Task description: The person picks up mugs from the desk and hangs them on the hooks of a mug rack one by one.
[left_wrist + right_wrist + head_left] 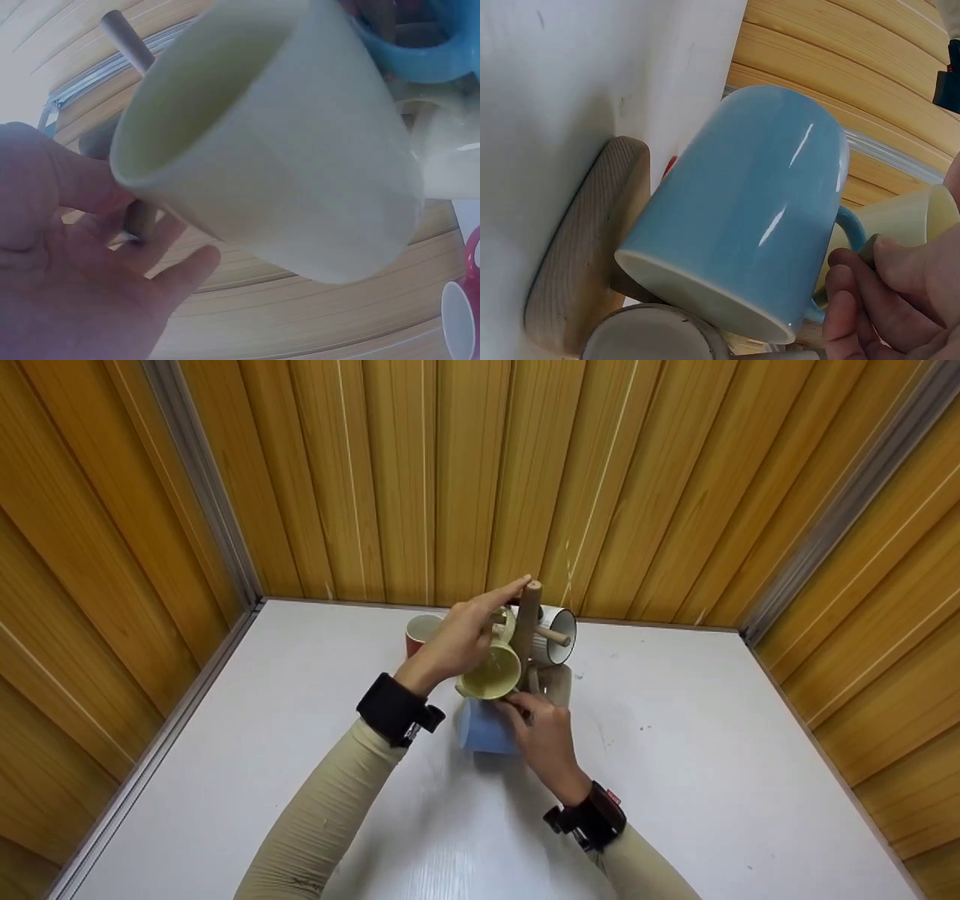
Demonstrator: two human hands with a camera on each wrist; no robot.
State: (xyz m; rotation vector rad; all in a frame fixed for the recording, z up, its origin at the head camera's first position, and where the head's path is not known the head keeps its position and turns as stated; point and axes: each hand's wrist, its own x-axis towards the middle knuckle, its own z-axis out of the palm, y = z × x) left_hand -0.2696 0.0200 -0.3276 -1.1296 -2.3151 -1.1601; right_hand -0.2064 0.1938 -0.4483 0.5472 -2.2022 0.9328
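A wooden mug tree stands upright with several mugs on it. My left hand reaches to the top of its post with fingers extended; in the left wrist view its thumb lies by the rim of a pale yellow mug. That mug's mouth faces up toward the head camera. My right hand pinches the end of a wooden peg beside the handle of a blue mug. The blue mug hangs tilted, mouth down, above the wooden base. Part of the post is hidden by the yellow mug.
A white mug with a dark rim hangs at the right of the post, near a peg. Below it is a greyish-beige mug. A red mug stands behind my left hand. Wood-panelled walls enclose the white table.
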